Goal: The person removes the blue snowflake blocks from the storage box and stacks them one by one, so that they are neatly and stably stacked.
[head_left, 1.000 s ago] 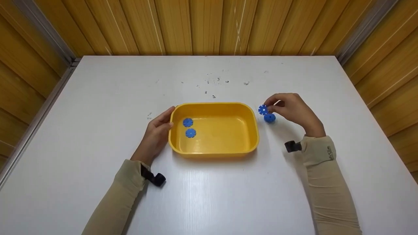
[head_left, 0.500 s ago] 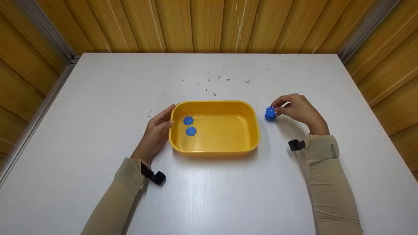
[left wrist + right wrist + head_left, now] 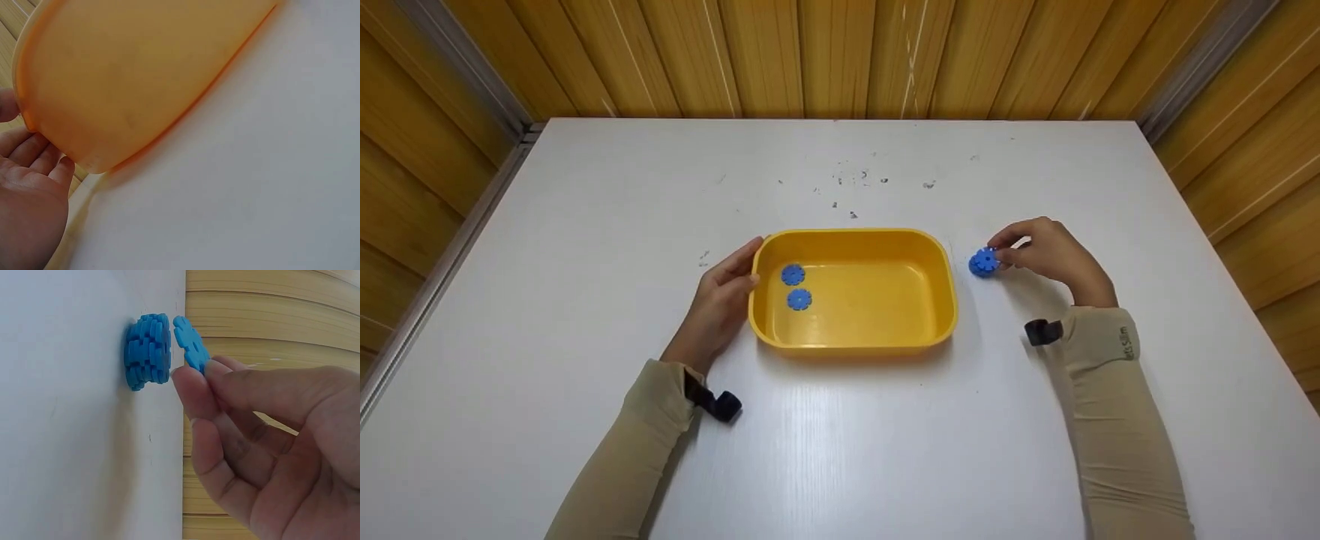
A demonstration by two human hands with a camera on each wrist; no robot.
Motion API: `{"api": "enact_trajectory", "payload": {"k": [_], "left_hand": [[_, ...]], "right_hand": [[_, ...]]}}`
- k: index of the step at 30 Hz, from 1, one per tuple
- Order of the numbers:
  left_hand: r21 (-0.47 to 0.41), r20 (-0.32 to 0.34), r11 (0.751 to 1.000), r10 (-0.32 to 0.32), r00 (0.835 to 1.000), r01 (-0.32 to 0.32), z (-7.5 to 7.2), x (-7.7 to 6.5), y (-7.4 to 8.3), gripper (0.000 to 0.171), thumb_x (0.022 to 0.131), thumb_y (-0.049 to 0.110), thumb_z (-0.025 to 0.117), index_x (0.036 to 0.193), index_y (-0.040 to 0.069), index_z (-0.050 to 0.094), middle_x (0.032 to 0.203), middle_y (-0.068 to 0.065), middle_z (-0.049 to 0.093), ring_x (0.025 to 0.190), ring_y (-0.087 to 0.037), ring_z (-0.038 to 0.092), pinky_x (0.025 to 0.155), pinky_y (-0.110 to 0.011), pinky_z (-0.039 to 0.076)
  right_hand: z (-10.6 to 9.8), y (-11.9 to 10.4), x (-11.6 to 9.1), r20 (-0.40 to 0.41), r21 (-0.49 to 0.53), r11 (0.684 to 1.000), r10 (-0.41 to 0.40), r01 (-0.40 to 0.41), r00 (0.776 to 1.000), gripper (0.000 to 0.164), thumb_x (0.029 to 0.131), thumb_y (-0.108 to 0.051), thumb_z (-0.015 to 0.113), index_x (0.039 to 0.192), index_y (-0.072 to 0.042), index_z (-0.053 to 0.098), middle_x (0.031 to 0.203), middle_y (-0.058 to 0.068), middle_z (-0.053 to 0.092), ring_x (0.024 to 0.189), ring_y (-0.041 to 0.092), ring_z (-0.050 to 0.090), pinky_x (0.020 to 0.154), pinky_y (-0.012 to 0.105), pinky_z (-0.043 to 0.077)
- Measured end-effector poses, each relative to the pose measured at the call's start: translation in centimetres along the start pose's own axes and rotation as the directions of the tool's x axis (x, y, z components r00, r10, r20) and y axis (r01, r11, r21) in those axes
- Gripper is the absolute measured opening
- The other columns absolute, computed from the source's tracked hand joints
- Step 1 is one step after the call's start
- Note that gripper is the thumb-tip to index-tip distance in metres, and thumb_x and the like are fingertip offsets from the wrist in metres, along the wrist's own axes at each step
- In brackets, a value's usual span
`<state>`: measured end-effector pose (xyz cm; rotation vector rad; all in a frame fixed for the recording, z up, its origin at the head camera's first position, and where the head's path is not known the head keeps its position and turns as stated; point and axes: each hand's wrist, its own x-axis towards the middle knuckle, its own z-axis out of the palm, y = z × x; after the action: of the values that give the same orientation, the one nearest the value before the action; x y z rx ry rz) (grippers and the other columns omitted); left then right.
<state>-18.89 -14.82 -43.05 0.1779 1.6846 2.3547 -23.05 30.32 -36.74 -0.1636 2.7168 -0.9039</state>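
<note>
A blue notched plastic disc (image 3: 192,343) is pinched between the thumb and forefinger of my right hand (image 3: 1050,255). It tilts just above a short stack of similar blue discs (image 3: 147,351), which stands on the table to the right of the yellow tub (image 3: 870,349). In the head view the held disc overlaps the stack. My left hand (image 3: 725,300) grips the tub's left end, its thumb over the rim and its fingers against the outer wall. Inside the tub, near that end, lie two more blue discs, a far one (image 3: 793,274) and a near one (image 3: 799,299).
The white table (image 3: 855,435) carries small dark marks (image 3: 864,177) beyond the tub. Wood-look panels (image 3: 840,60) rise behind its far edge and at both sides. A black wrist camera (image 3: 1042,332) sticks out from the right sleeve, another (image 3: 726,406) from the left.
My right hand has shifted slightly right, bringing the pinched disc from the stack's upper left to over the stack. The left hand and tub stay together, and the view has tilted slightly.
</note>
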Motion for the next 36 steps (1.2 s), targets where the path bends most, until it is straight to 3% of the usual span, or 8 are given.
{"api": "enact_trajectory", "payload": {"k": [7, 15, 25, 36], "left_hand": [[-0.016, 0.003, 1.0, 0.011, 1.0, -0.011, 0.0, 0.0, -0.1, 0.062, 0.1, -0.003, 0.047, 0.16, 0.005, 0.031, 0.169, -0.004, 0.029, 0.157, -0.015, 0.028, 0.125, -0.028, 0.03], [-0.01, 0.007, 1.0, 0.015, 1.0, -0.015, -0.1, 0.1, -0.2, 0.063, 0.1, -0.002, 0.047, 0.16, 0.005, 0.03, 0.17, -0.005, 0.028, 0.158, -0.017, 0.025, 0.127, -0.031, 0.028], [-0.002, 0.007, 1.0, 0.011, 1.0, -0.011, -0.1, 0.0, -0.1, 0.063, 0.1, -0.001, 0.048, 0.16, 0.005, 0.031, 0.169, -0.003, 0.031, 0.156, -0.014, 0.028, 0.126, -0.029, 0.03], [-0.006, 0.003, 1.0, 0.018, 1.0, -0.018, -0.1, 0.0, -0.1, 0.061, 0.1, -0.002, 0.047, 0.159, 0.006, 0.034, 0.168, -0.004, 0.032, 0.157, -0.015, 0.028, 0.126, -0.029, 0.029]], "right_hand": [[0.1, 0.1, 0.1, 0.021, -0.005, 1.0, 0.027, -0.027, 0.999, 0.032, 0.1, -0.017, 0.064, 0.125, 0.001, 0.069, 0.126, 0.024, 0.066, 0.1, 0.028, 0.067, 0.1, 0.045, 0.053], [0.0, 0.2, -0.1, 0.007, 0.006, 1.0, 0.004, -0.004, 1.0, 0.032, 0.098, -0.016, 0.063, 0.124, 0.001, 0.07, 0.121, 0.023, 0.069, 0.091, 0.019, 0.071, 0.097, 0.041, 0.051], [-0.4, -0.2, -0.3, 0.012, -0.01, 1.0, -0.005, 0.005, 1.0, 0.034, 0.099, -0.02, 0.064, 0.127, 0.0, 0.069, 0.123, 0.023, 0.067, 0.102, 0.031, 0.065, 0.096, 0.039, 0.05], [-0.8, -2.2, -0.2, -0.006, -0.025, 1.0, 0.0, 0.0, 1.0, 0.035, 0.099, -0.02, 0.063, 0.13, -0.002, 0.068, 0.126, 0.022, 0.067, 0.107, 0.032, 0.06, 0.099, 0.045, 0.051]]}}
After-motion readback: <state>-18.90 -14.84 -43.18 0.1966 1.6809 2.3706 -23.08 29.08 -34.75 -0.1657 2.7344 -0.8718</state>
